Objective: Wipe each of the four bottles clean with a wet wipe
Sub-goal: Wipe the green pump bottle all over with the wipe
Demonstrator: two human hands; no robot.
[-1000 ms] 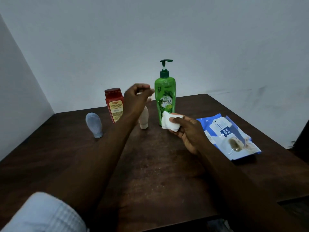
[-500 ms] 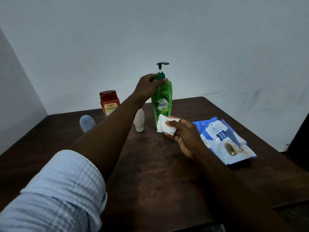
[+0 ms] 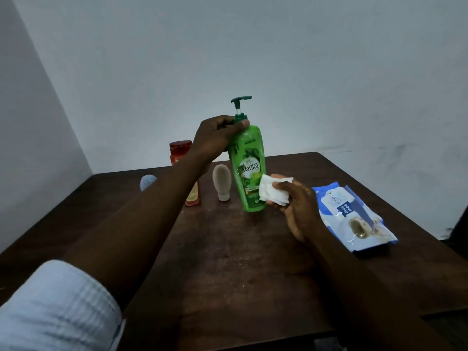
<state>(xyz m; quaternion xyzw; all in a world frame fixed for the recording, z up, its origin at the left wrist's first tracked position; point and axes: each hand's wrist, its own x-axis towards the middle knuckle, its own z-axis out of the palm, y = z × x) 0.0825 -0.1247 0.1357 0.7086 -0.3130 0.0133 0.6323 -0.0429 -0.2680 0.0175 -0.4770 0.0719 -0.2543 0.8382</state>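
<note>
A tall green pump bottle [image 3: 249, 168] stands slightly tilted near the middle of the dark wooden table [image 3: 228, 262]. My left hand [image 3: 215, 138] grips it at the neck, just under the pump. My right hand [image 3: 296, 206] holds a folded white wet wipe [image 3: 273, 192] against the bottle's lower right side. To the left stand a small beige tube [image 3: 222, 182] on its cap and a red bottle [image 3: 181, 153], partly hidden behind my left forearm. A pale blue tube [image 3: 147, 181] shows at the far left.
A blue and white wet wipe pack [image 3: 354, 216] lies flat on the table's right side, close to my right wrist. A pale wall runs behind the table, with a corner at the left. The table's front edge is near my sleeve.
My left hand went from above the beige tube to the green bottle's neck and closed on it. The bottle now leans slightly. My right hand has brought the wipe up to its side.
</note>
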